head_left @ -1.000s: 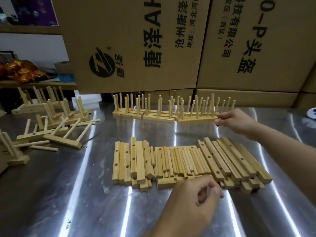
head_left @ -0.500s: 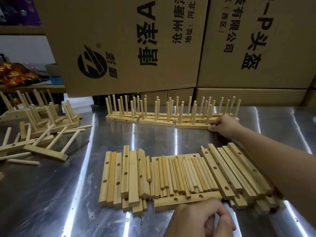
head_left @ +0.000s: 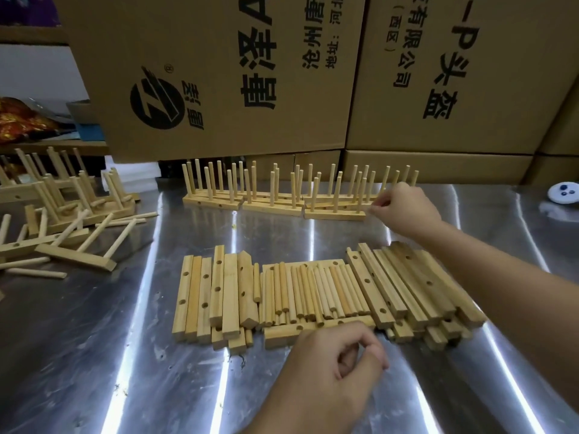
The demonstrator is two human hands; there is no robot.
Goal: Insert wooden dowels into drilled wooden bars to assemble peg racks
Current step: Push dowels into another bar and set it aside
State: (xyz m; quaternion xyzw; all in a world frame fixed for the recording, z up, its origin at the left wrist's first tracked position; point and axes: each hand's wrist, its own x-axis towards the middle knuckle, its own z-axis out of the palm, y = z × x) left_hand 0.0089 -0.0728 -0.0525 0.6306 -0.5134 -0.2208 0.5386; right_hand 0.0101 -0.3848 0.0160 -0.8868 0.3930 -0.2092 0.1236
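Nearest, over the near part of the steel tabletop (head_left: 125, 355), the left hand (head_left: 338, 364) is curled on itself, thumb tip meeting the forefinger, and no piece shows in it. Its knuckles sit just beside the cross bar (head_left: 300, 332) that fronts the stock pile. Beyond it, mid-table, lies that pile. A group of drilled bars (head_left: 216, 292) lies side by side on the left, and loose dowels (head_left: 313, 289) are packed in a row in the middle. More drilled bars (head_left: 416, 286) are stacked and fanned at a slant on the right. Off toward the left edge, finished racks (head_left: 62, 214) lie tumbled in a heap, with a few stray dowels (head_left: 34, 272) flat on the steel beside them. Farther back, a row of peg racks (head_left: 272, 198) stands with the pegs upright. The right hand (head_left: 404, 208) reaches across the pile to the right end of the nearest peg rack (head_left: 335, 213), fingers curled, tips at the bar's end. I cannot tell whether it grips or only touches. Cardboard boxes (head_left: 235, 73) rise along the far edge, and a small white object (head_left: 564, 192) sits at the far right corner.
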